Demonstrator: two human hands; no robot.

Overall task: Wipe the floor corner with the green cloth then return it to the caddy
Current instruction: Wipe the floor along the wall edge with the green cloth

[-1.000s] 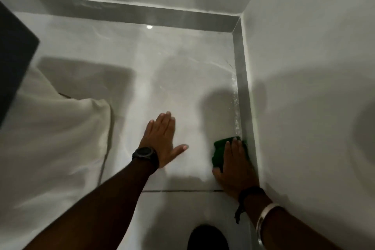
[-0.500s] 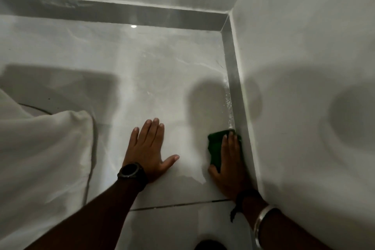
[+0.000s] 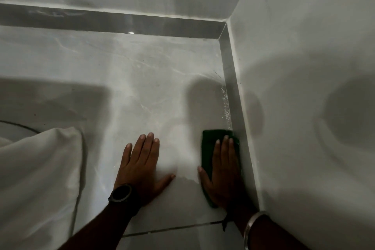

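From the head camera, the right hand (image 3: 223, 170) lies flat on top of the green cloth (image 3: 209, 146), with its fingers straight and close together, pressing it down on the floor (image 3: 142, 87). It does not wrap around the cloth. The cloth sits under the palm and fingers, and its far end and left side stick out past them. It lies right beside the gray strip (image 3: 233, 97) at the bottom of the right wall (image 3: 304, 67), well short of the corner. The cloth is dark green and looks folded into a long shape. The left hand (image 3: 142, 166) is spread flat on the bare floor, holding nothing, with a black watch (image 3: 120, 193) on its wrist. A white cloth (image 3: 36, 178) lies to the left.
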